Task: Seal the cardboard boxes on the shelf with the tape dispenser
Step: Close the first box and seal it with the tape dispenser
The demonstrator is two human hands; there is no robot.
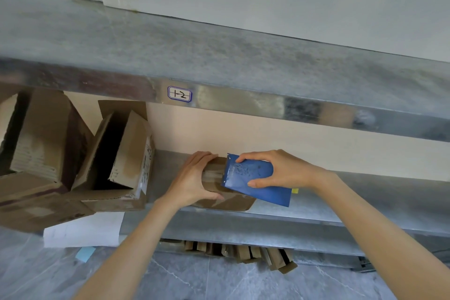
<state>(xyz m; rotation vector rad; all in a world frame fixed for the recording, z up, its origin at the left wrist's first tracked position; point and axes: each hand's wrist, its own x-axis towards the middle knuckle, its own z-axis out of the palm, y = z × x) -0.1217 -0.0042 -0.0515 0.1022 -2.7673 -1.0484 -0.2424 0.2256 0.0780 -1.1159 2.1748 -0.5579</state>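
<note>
A person's two bare arms reach forward to a grey galvanised metal shelf [341, 204]. Near the middle of the shelf, close to its front edge, sits a small brown cardboard box [233, 201] with rounded, worn corners and a shiny band of clear tape across its top. The left hand [192, 178] grips the box from its left side, with the fingers curled over the top and the thumb along the near face. The right hand [285, 168] holds a blue wedge-shaped tape dispenser [253, 178], forefinger on its upper edge and thumb on its lower edge. The dispenser's paint is scuffed with pale marks, and a thin pale strip runs along its left end, which rests on the box top just beside the left hand's fingers. A small yellow part [295, 190] shows behind its right end.

Toward the left end of the shelf stand two larger open brown cardboard boxes [121, 153], flaps up and dark inside. A white paper sheet [85, 229] lies under them and hangs over the front edge. The front rim of the shelf above carries a small white label with a blue border [179, 94], handwritten "1-2". Below the shelf, flat brown cardboard pieces [243, 251] lean together, and a pale blue note [85, 253] lies on the grey marbled floor [219, 280].
</note>
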